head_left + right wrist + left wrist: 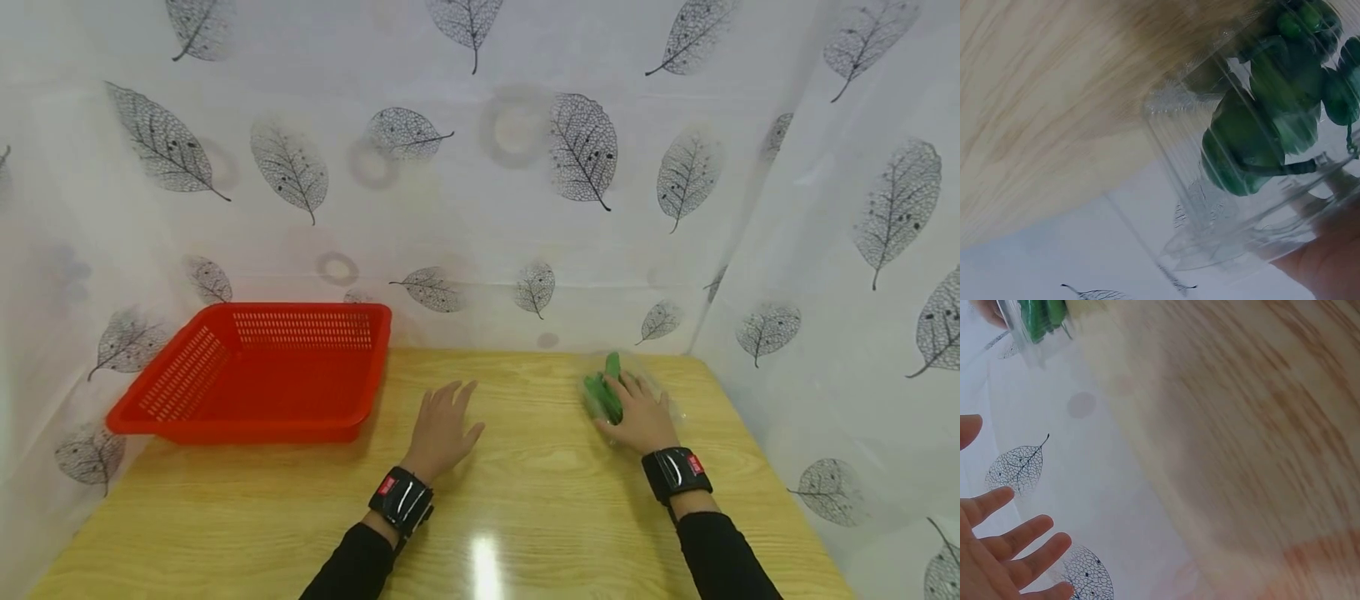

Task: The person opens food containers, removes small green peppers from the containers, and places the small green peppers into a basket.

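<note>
On the far right part of the wooden table (525,467), close to the back corner where the leaf-printed curtain (480,208) meets its side panel, I see my right hand (640,414) resting on a clear plastic container (600,398) packed with green peppers (606,392). The right wrist view shows the ridged, see-through container (1222,206) close up, with the dark green peppers (1260,131) inside it and part of my palm against its lower edge; the fingers appear wrapped over it, so I read this hand as grasping the container, which sits on the table. My left hand (442,429) lies near the middle of the table, well apart from the container, palm down with fingers spread and relaxed, holding nothing. The left wrist view confirms the fingers (1019,540) are straight and splayed, with the container (1035,322) visible at the top edge. A red perforated basket (255,371) stands on the left rear part of the table, against the curtain, apart from both hands.
</note>
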A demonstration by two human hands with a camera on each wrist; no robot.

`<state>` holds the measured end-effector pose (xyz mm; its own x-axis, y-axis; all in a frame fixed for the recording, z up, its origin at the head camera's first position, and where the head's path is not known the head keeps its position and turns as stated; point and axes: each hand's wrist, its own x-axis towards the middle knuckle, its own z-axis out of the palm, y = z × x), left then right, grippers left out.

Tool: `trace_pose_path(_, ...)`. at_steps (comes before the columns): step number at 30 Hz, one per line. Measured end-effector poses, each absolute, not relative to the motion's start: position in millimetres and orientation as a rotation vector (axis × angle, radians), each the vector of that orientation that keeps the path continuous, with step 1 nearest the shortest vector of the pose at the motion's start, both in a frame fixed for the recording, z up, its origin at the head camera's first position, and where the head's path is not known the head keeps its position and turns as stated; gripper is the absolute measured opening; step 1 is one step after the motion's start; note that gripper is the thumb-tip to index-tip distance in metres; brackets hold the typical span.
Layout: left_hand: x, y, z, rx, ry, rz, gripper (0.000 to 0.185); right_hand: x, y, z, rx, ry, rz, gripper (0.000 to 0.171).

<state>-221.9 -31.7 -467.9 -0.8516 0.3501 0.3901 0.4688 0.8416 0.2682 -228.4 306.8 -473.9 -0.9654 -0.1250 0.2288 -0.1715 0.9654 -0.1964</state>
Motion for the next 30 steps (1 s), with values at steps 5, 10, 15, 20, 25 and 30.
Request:
trace_pose_path(5, -217.2, -30.7, -462.4, -0.641, -2.704, -0.529, 0.060, -225.5, 281.8, -471.0, 0.364, -2.877, 0.316, 0.076)
trace_pose_path(10, -212.8, -31.0, -459.6, -0.662, -2.703, -0.473, 0.060, -221.8, 261.0, -471.0, 0.525, -2.864, 0.322, 0.076)
trace_pose_path(15, -205.6, -32.6, -458.3, -0.697, -2.709, -0.449, 0.059, -217.1, 244.8, -472.5, 0.701, -2.805, 0.324, 0.075)
trace_pose_path(20, -196.6, -35.2, -457.7, -0.774, -2.699, -0.420, 0.059, -211.5, 232.8, -473.7, 0.861, -2.730, 0.326, 0.072)
trace_pose_path(25, -191.2, -39.5, -453.1, -0.894, -2.657, -0.364, 0.061, -205.6, 224.3, -471.9, 0.992, -2.681, 0.313, 0.072)
trace_pose_path(30, -196.4, -43.3, -452.2, -1.000, -2.629, -0.308, 0.062, -200.4, 218.2, -470.3, 1.082, -2.648, 0.313, 0.074)
